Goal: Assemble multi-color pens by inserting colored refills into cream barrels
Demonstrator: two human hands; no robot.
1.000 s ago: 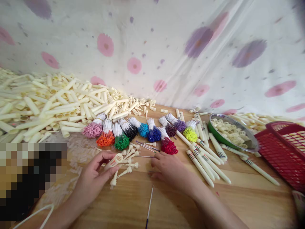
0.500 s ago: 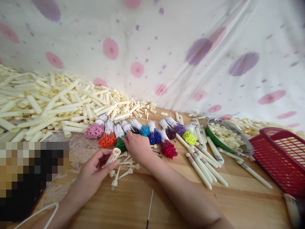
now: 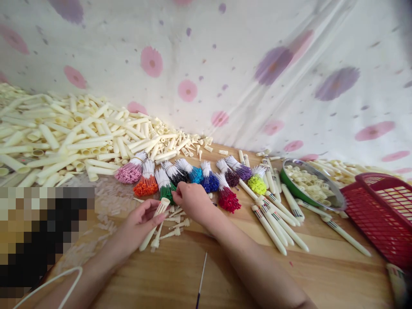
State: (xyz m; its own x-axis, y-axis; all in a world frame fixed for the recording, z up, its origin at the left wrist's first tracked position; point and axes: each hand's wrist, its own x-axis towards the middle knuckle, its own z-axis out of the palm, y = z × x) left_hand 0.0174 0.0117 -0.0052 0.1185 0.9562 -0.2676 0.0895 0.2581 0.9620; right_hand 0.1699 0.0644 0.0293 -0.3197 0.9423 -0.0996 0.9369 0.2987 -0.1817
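Note:
My left hand [image 3: 141, 223] is wrapped round a cream multicolour pen barrel [image 3: 148, 237], its slotted open end tilted up toward my right hand. My right hand [image 3: 193, 201] has its thumb and finger pinched together just right of the bundle of green-tipped refills [image 3: 165, 189]. What those fingertips hold, if anything, is too small to tell. Beneath the hands lie several small cream pen parts with thin stems [image 3: 172, 233]. Bundles of white refills with coloured tips run along the table, among them orange [image 3: 146, 186], blue [image 3: 209, 182] and red [image 3: 229, 199].
Behind on the left rises a large heap of cream barrels [image 3: 64, 133]. Several pens with coloured sliders [image 3: 270, 229] lie at right, before a green-sided metal bowl [image 3: 285, 182] of slotted parts and a red plastic basket [image 3: 370, 214]. A single refill [image 3: 202, 277] lies in front.
My left hand has moved slightly right, and the barrel now shows more of its length below the hand. My right hand has shifted a little right and down, away from the green bundle.

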